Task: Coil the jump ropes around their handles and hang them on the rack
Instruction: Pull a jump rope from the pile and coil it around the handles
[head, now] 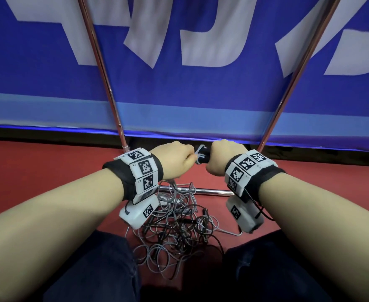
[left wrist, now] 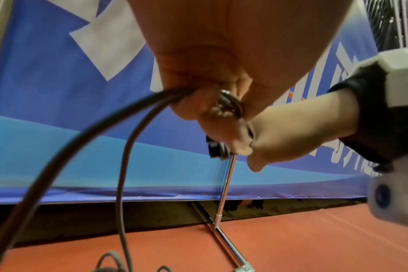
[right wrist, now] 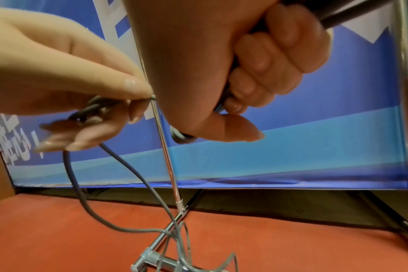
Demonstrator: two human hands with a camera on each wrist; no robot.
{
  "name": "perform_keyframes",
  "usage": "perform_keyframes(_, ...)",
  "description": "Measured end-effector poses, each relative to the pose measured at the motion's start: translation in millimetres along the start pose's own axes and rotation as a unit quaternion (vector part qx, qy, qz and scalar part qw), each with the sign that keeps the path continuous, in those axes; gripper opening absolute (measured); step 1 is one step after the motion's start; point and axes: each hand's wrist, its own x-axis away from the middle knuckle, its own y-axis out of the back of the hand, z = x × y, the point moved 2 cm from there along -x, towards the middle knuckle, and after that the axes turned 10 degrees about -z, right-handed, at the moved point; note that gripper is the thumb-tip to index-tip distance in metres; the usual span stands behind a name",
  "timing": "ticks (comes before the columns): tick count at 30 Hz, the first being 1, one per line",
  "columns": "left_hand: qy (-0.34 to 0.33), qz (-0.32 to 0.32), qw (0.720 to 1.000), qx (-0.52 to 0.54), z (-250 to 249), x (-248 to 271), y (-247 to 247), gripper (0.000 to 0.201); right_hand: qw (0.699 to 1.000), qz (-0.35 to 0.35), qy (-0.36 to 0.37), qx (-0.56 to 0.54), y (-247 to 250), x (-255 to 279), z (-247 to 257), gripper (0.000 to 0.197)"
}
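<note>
1. My forearms fill the near view, and between my knees on the red floor (head: 48,162) lies a tangle of jump ropes (head: 177,227), grey and black cords looped through each other.
2. My right hand (head: 223,156) is wrapped round a black handle (head: 204,154), fingers curled tight.
3. My left hand (head: 176,159) pinches the grey cord (right wrist: 119,165) just beside that handle; the cord trails down to the pile.
4. The cord looks thin, limp and probably springy, so I judge it will slip off unless wound under tension. Best held close to the handle.
5. The chrome rack (head: 105,70) stands just behind my hands, nothing visibly hung on it.
</note>
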Motion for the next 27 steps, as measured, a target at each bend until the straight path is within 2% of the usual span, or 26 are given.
perform_keyframes(3, 0.007, -0.020, 1.000, 0.021, -2.0, -0.2, -1.7, 0.028, 0.999, -0.010, -0.023, -0.022, 2.2, -2.7, 0.2, 0.017)
perform_keyframes(6, -0.006, -0.039, 0.996, -0.082, -8.5, -0.1, -2.9, 0.024, 0.996, -0.005, -0.058, -0.066, 5.7, -4.3, 0.7, 0.018)
perform_keyframes(9, -0.035, -0.023, 0.980, -0.195, -16.1, 0.2, -9.2, 0.028, 0.986, 0.012, -0.097, -0.134, 6.8, -6.3, -1.5, 0.020)
perform_keyframes(13, -0.037, -0.017, 0.967, -0.253, -21.4, -1.1, -13.6, 0.015, 0.963, 0.035, -0.150, -0.220, 9.6, -5.2, -4.7, 0.021)
perform_keyframes(16, -0.017, -0.056, 0.963, -0.262, -19.1, -5.3, -10.6, 0.018, 0.942, 0.068, -0.188, -0.268, 14.4, -3.2, -5.2, 0.019)
perform_keyframes(18, 0.008, -0.084, 0.970, -0.230, -15.6, -8.7, -7.4, 0.023, 0.927, 0.082, -0.201, -0.305, 17.3, -1.8, -3.6, 0.020)
perform_keyframes(21, 0.063, -0.111, 0.979, -0.162, -9.0, -10.5, -2.1, 0.032, 0.893, 0.107, -0.208, -0.383, 19.4, 2.2, 2.5, 0.022)
perform_keyframes(25, 0.078, -0.112, 0.979, -0.154, -8.6, -11.2, -0.8, 0.032, 0.816, 0.144, -0.228, -0.512, 18.8, 6.4, 7.4, 0.027)
perform_keyframes(27, 0.087, -0.118, 0.979, -0.139, -8.2, -12.0, -0.5, 0.033, 0.783, 0.172, -0.228, -0.553, 17.7, 5.2, 6.9, 0.036)
